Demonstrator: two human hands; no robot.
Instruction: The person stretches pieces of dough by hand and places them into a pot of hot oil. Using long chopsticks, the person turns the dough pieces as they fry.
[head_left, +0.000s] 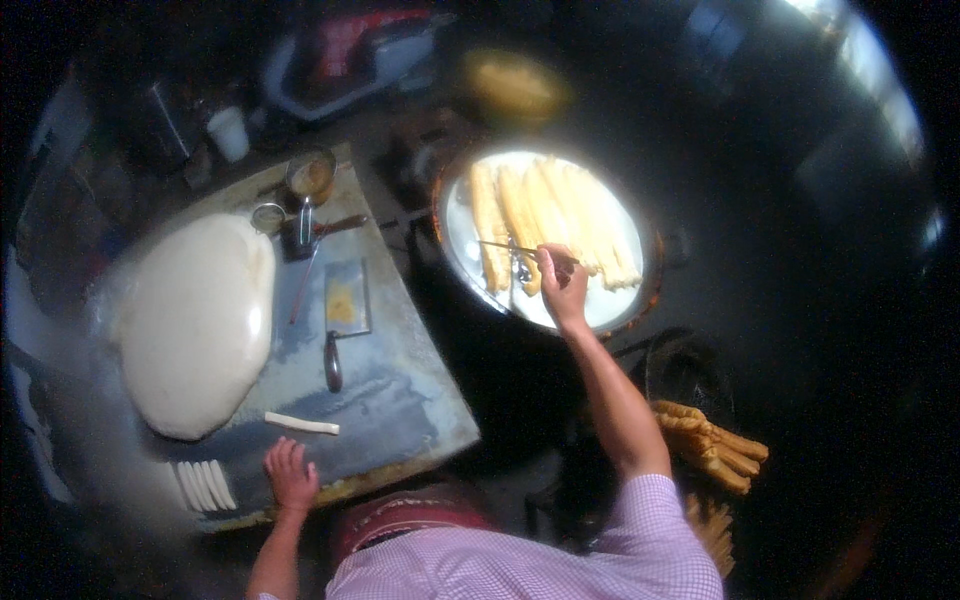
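My right hand (564, 283) grips dark chopsticks (510, 246) over a wide round wok (651, 300) of bright, glaring oil. Several pale golden fried dough sticks (491, 225) lie side by side in that oil. The chopsticks cross over the two leftmost sticks; whether they touch them I cannot tell. My left hand (291, 474), empty with fingers a little apart, is at the near edge of a worktable (390, 420). Just beyond its fingertips is a single raw dough strip (301, 427). Several shorter raw strips (204, 486) sit in a row to its left.
A large, smooth dough slab (199, 330) covers the table's left side. Right of it lie a cleaver (346, 296) and a thin reddish stick (304, 281). Farther back are a small jar (268, 217) and a bowl (311, 178). Browned dough sticks (712, 446) are piled beside my right arm.
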